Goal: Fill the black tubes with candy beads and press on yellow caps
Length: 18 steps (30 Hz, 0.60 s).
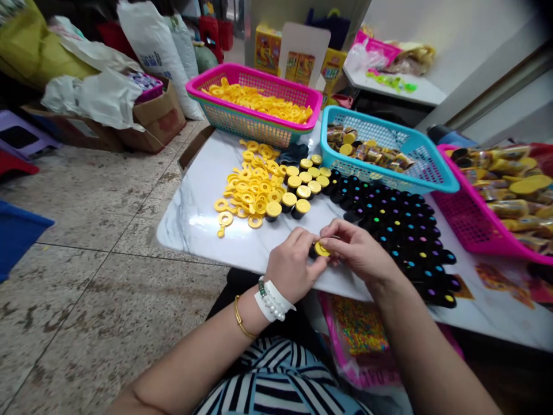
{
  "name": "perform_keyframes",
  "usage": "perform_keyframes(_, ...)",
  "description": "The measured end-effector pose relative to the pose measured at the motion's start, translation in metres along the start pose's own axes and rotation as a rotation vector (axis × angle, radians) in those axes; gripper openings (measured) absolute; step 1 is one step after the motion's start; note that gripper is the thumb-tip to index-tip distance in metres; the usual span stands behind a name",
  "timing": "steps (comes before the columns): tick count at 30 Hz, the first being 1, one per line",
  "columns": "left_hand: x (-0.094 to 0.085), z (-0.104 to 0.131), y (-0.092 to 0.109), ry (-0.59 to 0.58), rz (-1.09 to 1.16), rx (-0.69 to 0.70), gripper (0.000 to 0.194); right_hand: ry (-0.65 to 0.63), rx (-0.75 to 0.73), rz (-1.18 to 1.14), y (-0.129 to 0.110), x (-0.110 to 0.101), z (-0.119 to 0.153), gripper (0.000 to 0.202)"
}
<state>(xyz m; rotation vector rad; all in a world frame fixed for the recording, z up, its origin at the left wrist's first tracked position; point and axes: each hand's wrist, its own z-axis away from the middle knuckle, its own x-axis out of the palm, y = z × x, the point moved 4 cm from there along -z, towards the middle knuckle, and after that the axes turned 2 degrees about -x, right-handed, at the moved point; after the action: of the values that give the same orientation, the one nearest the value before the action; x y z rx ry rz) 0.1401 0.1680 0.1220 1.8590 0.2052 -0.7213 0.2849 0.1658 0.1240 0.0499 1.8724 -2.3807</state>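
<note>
Piece with yellow cap (322, 249) and black body sits just below centre of frame, between the two hands, above the near part of the white tabletop (192, 216). Left hand (292, 264): thumb and fingers clamped on it. Right hand (358, 251): fingertips at the cap's right side; pinch or mere press, cannot tell.

Handling (judged): light, stiff plastic, smooth, perhaps slippery; not obviously fragile. Best hold: sides of black body, with thumb free for the cap face.

Room: marbled surface shows left of the hands, up to loose yellow rings (247, 197). Tighter at right: black pieces (401, 230) crowd near the right hand. Capped pieces (302, 206) stand above the hands; knock risk. Near table edge passes close to both wrists; a dropped piece could roll off.
</note>
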Motion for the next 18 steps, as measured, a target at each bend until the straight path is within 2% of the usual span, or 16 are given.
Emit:
perform_keyframes(4, 0.005, -0.001, -0.003, -0.05, -0.042, 0.022, 0.016, 0.009, -0.045, 0.205, -0.007, 0.001, 0.0, 0.02)
perform_keyframes(10, 0.008, -0.003, -0.007, -0.109, -0.069, -0.021, 0.016, -0.003, -0.058, 0.103, 0.001, 0.002, 0.011, 0.024)
perform_keyframes(14, 0.008, -0.002, -0.008, -0.138, -0.13, -0.085, 0.015, -0.063, -0.05, 0.048, 0.009, 0.003, 0.018, 0.041)
perform_keyframes(16, 0.007, 0.002, -0.01, -0.143, -0.132, -0.087, 0.019, -0.014, -0.037, 0.047, 0.013, 0.008, 0.013, 0.043)
perform_keyframes(18, 0.002, 0.006, -0.013, -0.107, -0.097, -0.062, 0.035, 0.093, -0.044, 0.102, 0.013, 0.017, 0.004, 0.041)
